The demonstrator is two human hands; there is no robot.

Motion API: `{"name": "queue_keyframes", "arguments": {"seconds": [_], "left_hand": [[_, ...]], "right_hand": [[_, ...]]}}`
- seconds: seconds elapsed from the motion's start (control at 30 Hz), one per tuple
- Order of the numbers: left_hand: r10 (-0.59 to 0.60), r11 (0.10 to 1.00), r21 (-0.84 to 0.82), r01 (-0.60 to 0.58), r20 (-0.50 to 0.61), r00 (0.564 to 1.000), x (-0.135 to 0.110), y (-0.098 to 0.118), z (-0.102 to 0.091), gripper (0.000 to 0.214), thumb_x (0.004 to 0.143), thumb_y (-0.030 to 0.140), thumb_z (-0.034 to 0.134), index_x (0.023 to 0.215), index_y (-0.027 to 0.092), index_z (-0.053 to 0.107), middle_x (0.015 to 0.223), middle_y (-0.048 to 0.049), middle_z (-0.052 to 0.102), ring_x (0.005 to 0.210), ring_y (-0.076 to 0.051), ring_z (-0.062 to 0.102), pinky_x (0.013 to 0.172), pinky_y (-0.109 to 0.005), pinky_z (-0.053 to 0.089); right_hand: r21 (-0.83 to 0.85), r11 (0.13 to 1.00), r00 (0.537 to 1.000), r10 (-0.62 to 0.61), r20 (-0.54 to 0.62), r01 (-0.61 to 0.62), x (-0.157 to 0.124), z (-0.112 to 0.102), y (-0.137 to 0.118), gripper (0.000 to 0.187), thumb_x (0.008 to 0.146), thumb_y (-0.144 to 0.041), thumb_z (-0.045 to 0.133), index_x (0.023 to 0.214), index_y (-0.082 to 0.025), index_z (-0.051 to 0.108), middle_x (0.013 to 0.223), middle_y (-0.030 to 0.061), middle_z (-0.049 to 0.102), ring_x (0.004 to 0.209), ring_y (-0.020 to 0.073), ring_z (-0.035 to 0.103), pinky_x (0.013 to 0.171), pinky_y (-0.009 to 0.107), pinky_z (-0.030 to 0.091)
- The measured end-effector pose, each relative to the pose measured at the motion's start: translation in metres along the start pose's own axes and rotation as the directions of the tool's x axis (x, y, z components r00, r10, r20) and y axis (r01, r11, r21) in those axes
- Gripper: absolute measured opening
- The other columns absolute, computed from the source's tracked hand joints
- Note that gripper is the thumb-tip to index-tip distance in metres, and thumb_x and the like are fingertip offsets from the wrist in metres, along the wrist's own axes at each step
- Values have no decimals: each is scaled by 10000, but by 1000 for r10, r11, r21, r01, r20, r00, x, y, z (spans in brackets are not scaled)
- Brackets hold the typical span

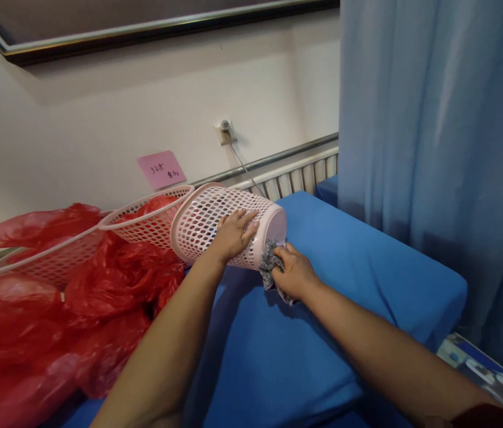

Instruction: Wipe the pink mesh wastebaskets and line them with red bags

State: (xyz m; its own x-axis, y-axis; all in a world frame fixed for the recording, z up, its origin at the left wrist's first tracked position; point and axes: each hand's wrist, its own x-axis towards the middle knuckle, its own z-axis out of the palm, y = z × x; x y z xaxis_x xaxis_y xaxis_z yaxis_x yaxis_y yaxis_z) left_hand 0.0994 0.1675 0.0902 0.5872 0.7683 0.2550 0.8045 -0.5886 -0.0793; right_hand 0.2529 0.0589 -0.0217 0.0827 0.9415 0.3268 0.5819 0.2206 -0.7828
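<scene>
Pink plastic up front: a lattice-walled basket [198,229] lies on its side over the blue mattress [358,267], open mouth facing left, solid base facing right. The left hand [232,236] sits on the basket's upper side, fingers spread flat across the holes, pressing it steady. The right hand [296,274] is bunched around a grey cloth [269,261], fingers curled tight, with the cloth touching the lower edge of the base.

To the left, two more pink baskets [147,221] sit among crumpled red plastic bags [55,333]; the near basket's mouth is just beside them. On the far wall are a pink note [161,169] and a socket [225,129] with a cable running down. A blue curtain [434,148] hangs on the right.

Risk, as I read it: the basket is round and lies on a soft surface, held by one open palm only. A hard push from the cloth could roll it or shove it left into the other baskets and the bags. A fingertip could also catch in a hole if the palm slides. The cloth's loose end hangs below the fist and might snag the rim.
</scene>
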Motion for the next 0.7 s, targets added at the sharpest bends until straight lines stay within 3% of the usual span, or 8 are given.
{"name": "queue_keyframes", "arguments": {"seconds": [0.07, 0.13, 0.3, 0.47, 0.6, 0.7], "left_hand": [[-3, 1000, -7, 3, -3, 1000, -1, 0, 0, 539, 1048, 490, 354, 1510, 258, 507, 1567, -143, 496, 1481, -330, 407, 1195, -573, 293], [-3, 1000, -14, 3, -14, 1000, -2, 0, 1, 534, 1048, 486, 357, 1510, 264, 507, 1567, -135, 498, 1479, -332, 409, 1194, -573, 299], [-5, 1000, -14, 4, -33, 999, -1, -4, 6, 528, 1046, 492, 366, 1501, 273, 519, 1567, -119, 503, 1475, -322, 419, 1206, -563, 296], [6, 1000, -16, -6, -40, 999, 0, -10, 10, 534, 1044, 509, 362, 1497, 279, 526, 1575, -116, 496, 1475, -338, 419, 1203, -590, 293], [1, 1000, -19, -2, -34, 999, -1, -10, 11, 537, 1045, 502, 361, 1508, 277, 514, 1584, -131, 480, 1487, -342, 402, 1204, -595, 287], [-3, 1000, -21, 2, -41, 999, -2, -10, 11, 530, 1043, 500, 365, 1506, 290, 516, 1581, -120, 487, 1488, -339, 400, 1202, -593, 289]], "right_hand": [[9, 986, 981, 165, 97, -167, 4, 8, 5, 273, 746, -168, 661, 1010, -194, 726, 1080, 105, 703, 1031, 270, 665, 968, 369, 497], [42, 969, 963, 235, 132, -243, 11, 17, 14, 193, 733, -155, 679, 914, -189, 736, 991, 95, 738, 976, 262, 686, 919, 346, 509], [241, 921, 951, 305, 45, -306, 30, 31, 42, 180, 795, -170, 629, 929, -210, 742, 870, 37, 762, 861, 209, 702, 833, 294, 534], [512, 828, 948, 309, -73, -230, 48, 28, 56, 205, 790, -292, 689, 973, -216, 740, 908, 37, 774, 881, 224, 718, 840, 327, 563], [678, 726, 951, 276, -138, -113, 57, 23, 57, 404, 795, -421, 679, 1139, -210, 692, 1078, 38, 772, 941, 209, 725, 884, 354, 580], [784, 621, 922, 316, -222, -25, 63, 20, 64, 483, 805, -465, 658, 1224, -224, 649, 1184, 39, 748, 1029, 200, 709, 932, 346, 569]]}}
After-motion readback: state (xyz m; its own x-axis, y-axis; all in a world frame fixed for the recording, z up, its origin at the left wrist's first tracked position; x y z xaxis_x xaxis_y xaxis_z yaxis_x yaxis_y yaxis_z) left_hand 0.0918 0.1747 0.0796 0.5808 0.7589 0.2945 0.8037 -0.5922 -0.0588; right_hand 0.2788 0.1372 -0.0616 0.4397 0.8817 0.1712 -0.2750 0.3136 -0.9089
